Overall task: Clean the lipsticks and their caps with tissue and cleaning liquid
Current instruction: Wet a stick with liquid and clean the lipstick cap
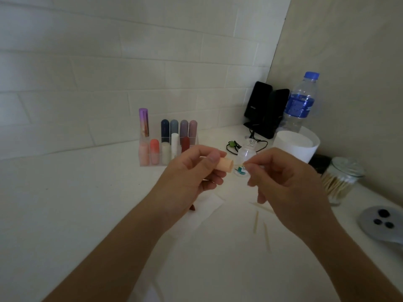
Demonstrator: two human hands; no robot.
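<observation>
My left hand (192,171) grips a peach lipstick cap (224,166) sideways, its open end facing right. My right hand (283,182) pinches a thin cotton swab stick (242,165) whose tip points at the cap's opening. Just behind the hands stands a small clear cleaning-liquid bottle (246,152) without a cap. A white tissue (205,211) lies flat on the counter under the hands. A clear organiser (144,158) at the back holds several lipsticks in peach, coral, cream, white, red, navy, grey and mauve, plus a tall purple tube (144,122).
A glass jar of cotton swabs (340,182) stands at the right, with loose swab sticks (256,219) on the counter. A white tissue roll (296,147), a water bottle (301,103), two black speakers (266,107) and a grey device (383,223) fill the right corner.
</observation>
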